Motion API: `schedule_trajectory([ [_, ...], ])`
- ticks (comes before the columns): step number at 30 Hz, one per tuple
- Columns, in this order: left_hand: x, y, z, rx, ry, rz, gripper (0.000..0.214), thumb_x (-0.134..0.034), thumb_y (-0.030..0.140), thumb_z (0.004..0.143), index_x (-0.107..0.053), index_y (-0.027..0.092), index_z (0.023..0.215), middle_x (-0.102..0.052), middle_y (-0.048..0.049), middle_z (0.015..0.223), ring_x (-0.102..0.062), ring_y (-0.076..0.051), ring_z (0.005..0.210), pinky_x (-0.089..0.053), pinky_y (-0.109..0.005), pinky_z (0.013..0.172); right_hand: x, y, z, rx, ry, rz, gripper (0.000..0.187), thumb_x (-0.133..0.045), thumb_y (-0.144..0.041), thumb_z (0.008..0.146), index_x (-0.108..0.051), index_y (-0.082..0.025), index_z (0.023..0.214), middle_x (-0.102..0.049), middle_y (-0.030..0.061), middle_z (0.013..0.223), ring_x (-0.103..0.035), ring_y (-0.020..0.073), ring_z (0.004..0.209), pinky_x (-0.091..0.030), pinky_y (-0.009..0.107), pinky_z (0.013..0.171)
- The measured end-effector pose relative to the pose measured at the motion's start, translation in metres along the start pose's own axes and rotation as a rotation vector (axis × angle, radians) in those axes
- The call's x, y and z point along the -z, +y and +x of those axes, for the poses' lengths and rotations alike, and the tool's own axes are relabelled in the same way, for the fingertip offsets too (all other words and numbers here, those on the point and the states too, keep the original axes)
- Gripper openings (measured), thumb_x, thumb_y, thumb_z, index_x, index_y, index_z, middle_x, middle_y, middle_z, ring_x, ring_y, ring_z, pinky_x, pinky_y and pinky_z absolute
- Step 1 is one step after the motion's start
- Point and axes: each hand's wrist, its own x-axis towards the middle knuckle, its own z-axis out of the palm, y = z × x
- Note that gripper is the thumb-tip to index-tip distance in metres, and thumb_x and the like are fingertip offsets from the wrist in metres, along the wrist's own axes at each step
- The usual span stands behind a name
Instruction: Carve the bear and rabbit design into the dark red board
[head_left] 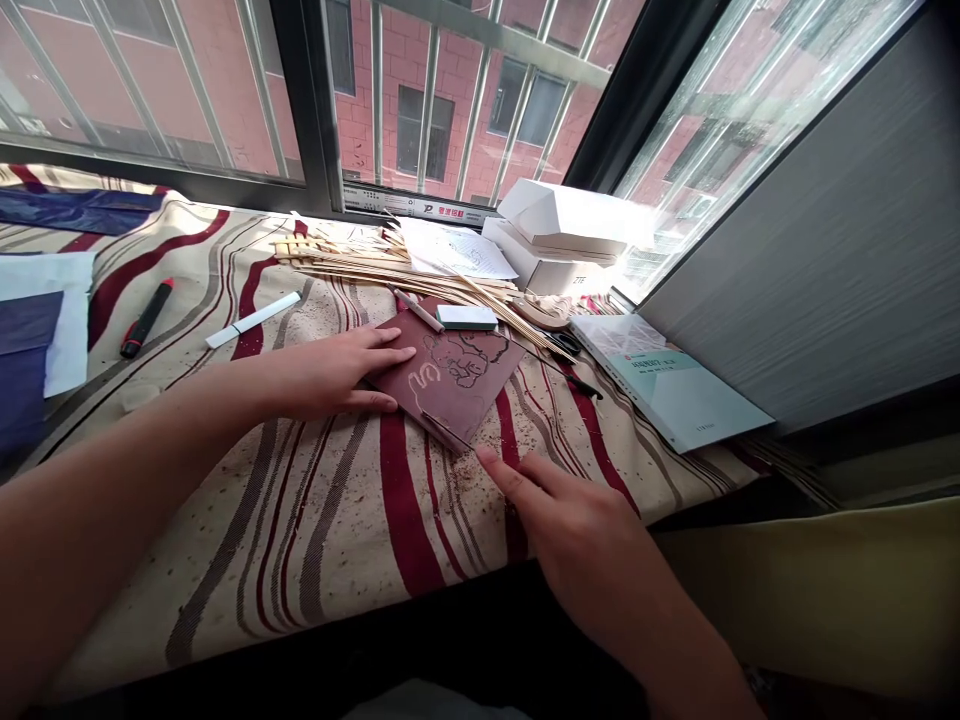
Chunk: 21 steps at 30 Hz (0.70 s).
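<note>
A dark reddish-brown board (480, 405) lies on the striped cloth, with a cartoon-like line drawing (466, 358) and pale curved marks on its face. My left hand (341, 372) rests flat at the board's left side, fingers spread and their tips on it. Closed at the board's near corner, my right hand (559, 500) grips a thin dark rod-like tool (448, 432) that lies along the near edge; its working end is too small to make out. A white-and-green block (466, 318) and a pale stick-like pen (418, 310) sit at the far edge.
Brown crumbs dot the striped cloth (352, 540). Thin wooden strips (352, 262), a paper sheet (457, 248) and a white box (559, 235) stand by the window. Scissors (564, 343) and a book (667, 380) lie right; a black-red marker (147, 318) and white pen (253, 320) lie left.
</note>
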Motion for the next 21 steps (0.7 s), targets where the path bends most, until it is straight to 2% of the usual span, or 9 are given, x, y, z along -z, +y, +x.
schedule_trajectory([
  [2, 0.0, 0.0, 0.0, -0.005, -0.008, -0.001, 0.096, -0.045, 0.084, 0.104, -0.044, 0.021, 0.176, -0.023, -0.0193, 0.187, -0.025, -0.044, 0.173, -0.025, -0.061, 0.141, 0.003, 0.013, -0.001, 0.01, 0.007, 0.031, 0.064, -0.041, 0.003, 0.102, -0.068, -0.017, 0.156, -0.075, 0.0058, 0.097, -0.067, 0.0134, 0.069, -0.055, 0.023, 0.063],
  [6, 0.0, 0.0, -0.001, -0.021, -0.006, -0.004, 0.097, -0.044, 0.084, 0.104, -0.044, 0.021, 0.176, -0.023, -0.0199, 0.187, -0.026, -0.043, 0.173, -0.026, -0.06, 0.141, 0.007, 0.033, 0.005, 0.04, 0.046, 0.071, 0.057, -0.043, -0.001, 0.106, -0.075, -0.02, 0.149, -0.071, 0.0038, 0.091, -0.064, 0.0128, 0.066, -0.052, 0.022, 0.061],
  [11, -0.001, -0.001, -0.001, -0.015, 0.009, -0.001, 0.099, -0.043, 0.088, 0.103, -0.044, 0.022, 0.176, -0.023, -0.0182, 0.187, -0.026, -0.044, 0.173, -0.026, -0.059, 0.14, 0.006, 0.046, 0.01, 0.04, 0.048, 0.164, 0.057, -0.041, -0.002, 0.107, -0.075, -0.02, 0.148, -0.071, 0.0037, 0.092, -0.068, 0.0113, 0.072, -0.055, 0.02, 0.068],
  [16, -0.001, -0.003, 0.001, 0.022, -0.016, 0.003, 0.103, -0.043, 0.093, 0.1, -0.043, 0.025, 0.177, -0.023, -0.0165, 0.188, -0.024, -0.044, 0.174, -0.025, -0.06, 0.141, 0.009, 0.031, 0.003, 0.023, 0.054, 0.223, 0.053, -0.043, -0.001, 0.105, -0.075, -0.009, 0.146, -0.07, 0.0044, 0.088, -0.065, 0.0122, 0.064, -0.054, 0.021, 0.06],
  [21, -0.002, -0.007, 0.002, 0.021, -0.01, 0.003, 0.106, -0.041, 0.095, 0.098, -0.042, 0.026, 0.177, -0.024, -0.0158, 0.188, -0.024, -0.043, 0.174, -0.024, -0.059, 0.142, 0.008, 0.01, -0.01, 0.024, 0.05, 0.15, 0.062, -0.04, 0.005, 0.098, -0.073, -0.008, 0.148, -0.069, 0.0049, 0.086, -0.063, 0.0143, 0.061, -0.054, 0.024, 0.056],
])
